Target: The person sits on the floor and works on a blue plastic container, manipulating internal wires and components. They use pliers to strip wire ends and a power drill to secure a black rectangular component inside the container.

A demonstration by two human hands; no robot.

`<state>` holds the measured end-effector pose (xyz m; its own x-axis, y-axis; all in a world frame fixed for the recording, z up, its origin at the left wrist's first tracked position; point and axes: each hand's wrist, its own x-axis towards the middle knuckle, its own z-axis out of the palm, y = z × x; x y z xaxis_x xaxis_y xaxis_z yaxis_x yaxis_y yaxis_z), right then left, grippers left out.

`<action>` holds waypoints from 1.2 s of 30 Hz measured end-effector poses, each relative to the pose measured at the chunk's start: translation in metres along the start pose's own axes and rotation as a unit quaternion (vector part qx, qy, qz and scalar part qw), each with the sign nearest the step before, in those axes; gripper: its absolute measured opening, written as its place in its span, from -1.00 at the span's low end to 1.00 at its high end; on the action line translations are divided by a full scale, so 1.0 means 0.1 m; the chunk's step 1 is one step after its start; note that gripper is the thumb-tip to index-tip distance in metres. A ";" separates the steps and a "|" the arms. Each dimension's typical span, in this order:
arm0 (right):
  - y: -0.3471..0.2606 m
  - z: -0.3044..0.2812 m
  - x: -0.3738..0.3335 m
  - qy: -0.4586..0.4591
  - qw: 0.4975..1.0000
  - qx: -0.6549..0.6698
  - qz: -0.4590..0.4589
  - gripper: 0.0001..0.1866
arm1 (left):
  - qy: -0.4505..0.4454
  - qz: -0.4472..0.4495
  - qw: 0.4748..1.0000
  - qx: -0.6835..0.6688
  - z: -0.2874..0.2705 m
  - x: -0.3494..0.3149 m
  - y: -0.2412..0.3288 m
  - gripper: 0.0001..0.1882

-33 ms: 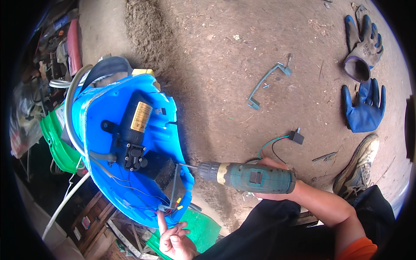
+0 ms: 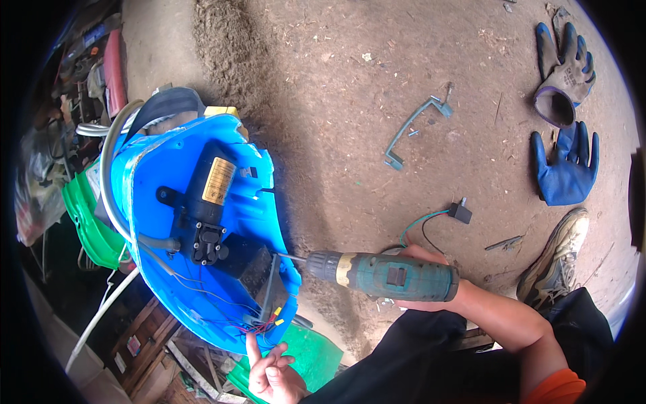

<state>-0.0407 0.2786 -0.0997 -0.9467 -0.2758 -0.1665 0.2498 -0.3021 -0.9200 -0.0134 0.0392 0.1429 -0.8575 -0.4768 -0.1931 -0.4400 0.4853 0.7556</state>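
My right hand is wrapped round the handle of a green and black cordless drill. The drill's long bit reaches over the broken edge of a blue plastic shell, at the top of a thin grey bracket. That bracket lies across a black box-shaped battery. Near the shell's lower rim, my left hand has its index finger stretched to some thin wires; the other fingers are loosely bent and hold nothing. A black pump with a motor sits inside the shell.
On the dirt ground lie a grey-green curved handle, a small black switch-like part with wires, and blue-coated work gloves. A shoe is at right. Green plastic pieces, a hose and clutter crowd the left.
My left index fingertip has dropped slightly, away from the bracket's lower end. The drill and my right hand hold the same place.
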 end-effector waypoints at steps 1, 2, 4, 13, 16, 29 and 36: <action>0.00 0.00 0.01 0.002 1.000 -0.009 -0.019 -0.54 | 0.045 -0.010 0.999 -0.024 0.01 -0.08 0.04 -0.53; 0.00 0.01 0.02 -0.001 0.999 -0.017 -0.040 -0.54 | 0.049 -0.010 0.998 -0.023 0.07 -0.13 0.02 -0.53; -0.01 0.06 0.01 -0.008 0.999 -0.020 -0.045 -0.55 | -0.015 -0.122 0.953 -0.277 0.27 -0.16 -0.01 -0.60; -0.06 0.07 -0.01 0.033 0.999 0.026 -0.016 -0.58 | -0.052 -0.285 0.638 -0.713 1.06 0.57 -0.53 -0.24; -0.05 0.07 -0.03 0.038 0.998 0.048 -0.013 -0.60 | -0.021 -0.300 0.594 -0.746 1.04 0.62 -0.48 -0.16; -0.06 0.09 -0.09 0.007 0.993 0.091 0.075 -0.60 | 0.045 -0.363 0.542 -0.757 0.91 0.67 -0.37 -0.16; -0.06 0.15 -0.17 -0.019 0.984 0.131 0.115 -0.58 | -0.013 -0.332 0.611 -0.718 0.94 0.66 -0.40 -0.17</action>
<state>-0.0234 0.2714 -0.0858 -0.8513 -0.3977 -0.3422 0.5062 -0.4514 -0.7348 -0.0773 0.0572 0.0417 -0.6298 -0.1980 -0.7511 -0.0215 -0.9622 0.2716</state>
